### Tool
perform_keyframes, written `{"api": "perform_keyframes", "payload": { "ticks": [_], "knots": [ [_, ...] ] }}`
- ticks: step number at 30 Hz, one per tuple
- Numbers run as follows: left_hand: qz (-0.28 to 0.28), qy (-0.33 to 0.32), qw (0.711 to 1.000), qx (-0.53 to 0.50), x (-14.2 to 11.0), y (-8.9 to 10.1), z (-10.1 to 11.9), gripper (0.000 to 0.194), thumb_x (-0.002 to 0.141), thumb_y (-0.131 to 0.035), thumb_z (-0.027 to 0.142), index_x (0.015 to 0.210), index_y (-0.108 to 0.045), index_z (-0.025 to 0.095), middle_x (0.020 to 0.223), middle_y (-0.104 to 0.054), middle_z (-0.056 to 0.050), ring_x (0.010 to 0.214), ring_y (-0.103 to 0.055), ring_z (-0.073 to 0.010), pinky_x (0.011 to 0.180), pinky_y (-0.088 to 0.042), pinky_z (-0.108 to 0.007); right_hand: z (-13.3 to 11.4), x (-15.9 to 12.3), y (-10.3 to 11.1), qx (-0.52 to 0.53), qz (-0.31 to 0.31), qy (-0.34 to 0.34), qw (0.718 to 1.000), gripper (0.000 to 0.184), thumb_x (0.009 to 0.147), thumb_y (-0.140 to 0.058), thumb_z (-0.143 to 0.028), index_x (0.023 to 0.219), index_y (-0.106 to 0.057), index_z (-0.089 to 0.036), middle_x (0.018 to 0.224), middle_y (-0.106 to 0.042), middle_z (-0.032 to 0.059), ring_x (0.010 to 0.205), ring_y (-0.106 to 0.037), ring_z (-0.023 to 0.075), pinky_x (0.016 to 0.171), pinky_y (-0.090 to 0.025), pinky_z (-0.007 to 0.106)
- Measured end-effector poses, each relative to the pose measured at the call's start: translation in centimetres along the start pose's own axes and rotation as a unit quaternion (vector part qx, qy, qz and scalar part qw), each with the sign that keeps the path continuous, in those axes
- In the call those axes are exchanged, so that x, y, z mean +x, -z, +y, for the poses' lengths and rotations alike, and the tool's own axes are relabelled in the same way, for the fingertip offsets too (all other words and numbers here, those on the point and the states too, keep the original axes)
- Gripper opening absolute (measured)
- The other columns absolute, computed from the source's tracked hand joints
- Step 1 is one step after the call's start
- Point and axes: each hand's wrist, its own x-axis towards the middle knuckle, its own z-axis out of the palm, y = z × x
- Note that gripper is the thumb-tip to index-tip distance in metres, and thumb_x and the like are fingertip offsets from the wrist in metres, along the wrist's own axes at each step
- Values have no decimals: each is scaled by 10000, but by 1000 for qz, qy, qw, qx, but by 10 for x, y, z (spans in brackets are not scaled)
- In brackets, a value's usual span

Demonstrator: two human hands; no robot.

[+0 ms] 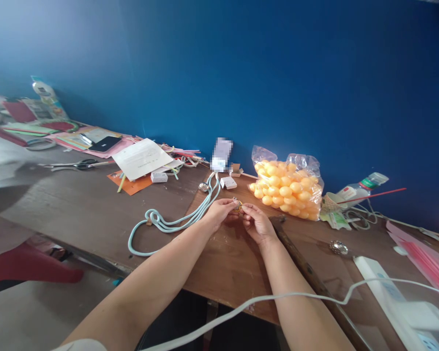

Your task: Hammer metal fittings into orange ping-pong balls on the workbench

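My left hand (220, 210) and my right hand (256, 223) meet above the brown table (95, 214), fingertips pinched together on a small orange and silver object (237, 205) too small to name. Both hands are closed around it. A pale blue-green cord (164, 225) lies coiled just left of my left hand. A clear plastic bag of orange balls (287, 187) stands right behind my right hand.
A white power strip (391, 292) with its white cable (278, 297) lies at the right. A plastic bottle (358, 189), pink strips (428, 258), scissors (78, 164), papers (141, 158), small white boxes (229, 183) and a red chair (25, 268) are around. A blue wall (241, 73) backs the table.
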Motion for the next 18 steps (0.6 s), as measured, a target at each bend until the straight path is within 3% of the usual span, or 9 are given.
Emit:
{"api": "perform_keyframes", "payload": {
  "ticks": [18],
  "knots": [
    [-4,-12,1000,10,4,2,-3,195,748,-748,233,870,-695,90,726,-691,-77,541,-617,-90,546,-530,-193,0,1,1,12,-4,-10,1000,256,566,-840,-218,711,-633,-174,661,-629,-20,467,-439,25,367,-349,110]
  ]
}}
